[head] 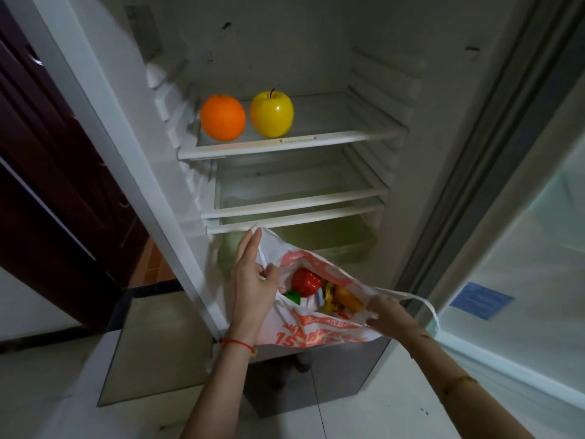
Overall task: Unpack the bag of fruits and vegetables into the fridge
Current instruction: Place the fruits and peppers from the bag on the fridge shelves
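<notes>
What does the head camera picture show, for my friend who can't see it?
Two hands hold a white and orange plastic bag open in front of an open fridge: the left hand grips one edge, the right hand grips the other. Inside the bag is a red pepper among other food. An orange and a yellow apple sit on the top shelf.

Two bare forearms enter from the bottom of the head view; no sleeves visible on either. Left hand (253,280): no rings or gloves seen. A thin red string bracelet (238,343) circles the wrist just below it, with a small knot or bead on the side nearer the right arm. Right hand (384,315): blurred, nothing worn that can be made out. Several small dark spots (424,336) mark the forearm below it.
</notes>
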`<action>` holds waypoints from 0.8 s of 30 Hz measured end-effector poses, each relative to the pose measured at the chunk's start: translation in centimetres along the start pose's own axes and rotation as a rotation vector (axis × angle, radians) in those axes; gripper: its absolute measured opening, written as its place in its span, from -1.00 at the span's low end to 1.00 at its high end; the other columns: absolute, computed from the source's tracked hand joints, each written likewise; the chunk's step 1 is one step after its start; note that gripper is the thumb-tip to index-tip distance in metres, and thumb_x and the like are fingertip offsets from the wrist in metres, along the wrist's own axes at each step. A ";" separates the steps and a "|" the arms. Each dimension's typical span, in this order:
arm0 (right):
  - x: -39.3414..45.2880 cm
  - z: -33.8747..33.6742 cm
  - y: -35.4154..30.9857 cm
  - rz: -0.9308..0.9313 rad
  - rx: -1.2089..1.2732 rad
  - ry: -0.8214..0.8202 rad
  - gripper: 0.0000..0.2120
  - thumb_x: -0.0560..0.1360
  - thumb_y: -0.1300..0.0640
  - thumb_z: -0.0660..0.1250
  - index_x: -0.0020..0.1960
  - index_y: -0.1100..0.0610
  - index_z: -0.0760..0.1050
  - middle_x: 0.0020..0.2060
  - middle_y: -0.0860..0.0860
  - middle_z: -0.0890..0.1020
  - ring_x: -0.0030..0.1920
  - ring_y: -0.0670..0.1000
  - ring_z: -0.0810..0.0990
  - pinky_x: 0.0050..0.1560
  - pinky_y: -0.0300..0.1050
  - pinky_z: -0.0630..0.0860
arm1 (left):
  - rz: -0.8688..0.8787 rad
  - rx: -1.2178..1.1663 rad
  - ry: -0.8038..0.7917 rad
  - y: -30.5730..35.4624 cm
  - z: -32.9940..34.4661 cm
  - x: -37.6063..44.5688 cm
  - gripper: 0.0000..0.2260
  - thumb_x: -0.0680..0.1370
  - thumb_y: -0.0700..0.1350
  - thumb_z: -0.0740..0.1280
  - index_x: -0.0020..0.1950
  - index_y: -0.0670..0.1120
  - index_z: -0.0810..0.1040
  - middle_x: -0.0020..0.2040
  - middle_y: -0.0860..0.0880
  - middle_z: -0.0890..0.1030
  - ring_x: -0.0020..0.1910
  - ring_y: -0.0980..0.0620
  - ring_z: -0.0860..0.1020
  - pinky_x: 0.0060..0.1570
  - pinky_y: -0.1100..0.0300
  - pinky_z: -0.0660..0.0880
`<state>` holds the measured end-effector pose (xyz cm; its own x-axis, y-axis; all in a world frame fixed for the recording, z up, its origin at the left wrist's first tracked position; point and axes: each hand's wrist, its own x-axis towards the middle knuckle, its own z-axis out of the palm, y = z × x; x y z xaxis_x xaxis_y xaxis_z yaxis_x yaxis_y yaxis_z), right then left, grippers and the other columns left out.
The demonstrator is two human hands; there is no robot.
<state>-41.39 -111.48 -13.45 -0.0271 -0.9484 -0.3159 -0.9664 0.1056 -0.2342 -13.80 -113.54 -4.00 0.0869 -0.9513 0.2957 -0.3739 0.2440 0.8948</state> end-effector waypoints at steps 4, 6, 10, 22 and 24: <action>0.1 0.3 -0.1 -0.058 -0.050 -0.004 -0.43 0.48 0.16 0.37 0.47 0.09 0.31 0.28 0.08 0.55 0.26 0.07 0.54 0.33 -0.14 0.45 | 0.000 0.015 -0.013 -0.2 -0.1 -0.3 -0.40 0.53 -0.37 0.32 0.53 -0.04 0.29 0.53 0.09 0.24 -0.46 0.19 0.43 -0.42 0.40 0.40; 0.1 0.3 0.0 -0.065 -0.071 0.014 -0.34 0.48 0.14 0.39 0.52 0.11 0.21 0.32 0.12 0.49 0.28 0.13 0.52 0.35 -0.07 0.44 | 0.004 0.025 -0.019 -0.2 -0.3 -0.4 -0.40 0.53 -0.35 0.32 0.53 -0.02 0.29 0.53 0.10 0.23 -0.46 0.18 0.42 -0.42 0.38 0.40; 0.4 1.1 0.4 0.034 -0.205 0.024 -0.37 0.51 0.13 0.35 0.49 0.21 0.18 0.35 0.19 0.41 0.31 0.20 0.46 0.39 0.03 0.38 | -0.003 0.025 -0.036 0.0 -0.2 -0.8 -0.40 0.53 -0.36 0.31 0.53 -0.03 0.30 0.53 0.12 0.23 -0.44 0.20 0.44 -0.40 0.40 0.41; 1.1 -3.6 -4.9 -0.054 -0.067 0.079 -0.69 0.61 0.08 0.19 0.31 0.16 0.37 0.11 0.09 0.58 0.07 0.08 0.60 0.08 -0.18 0.50 | -0.007 0.005 -0.039 0.2 -1.0 -0.5 -0.42 0.54 -0.34 0.31 0.53 -0.02 0.30 0.53 0.12 0.25 -0.44 0.19 0.41 -0.40 0.42 0.41; 1.0 -4.7 -7.2 -0.139 -0.060 0.090 -0.69 0.60 0.10 0.22 0.32 0.16 0.34 0.14 0.10 0.59 0.11 0.10 0.59 0.13 -0.12 0.49 | -0.013 0.007 -0.038 0.1 -1.0 -0.4 -0.41 0.54 -0.34 0.31 0.53 -0.02 0.30 0.53 0.13 0.24 -0.45 0.19 0.41 -0.40 0.40 0.41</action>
<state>-35.68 -114.61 -7.78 0.0875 -0.9759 -0.2000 -0.9759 -0.0438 -0.2136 -12.96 -112.96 -3.66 0.0565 -0.9608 0.2714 -0.3796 0.2308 0.8959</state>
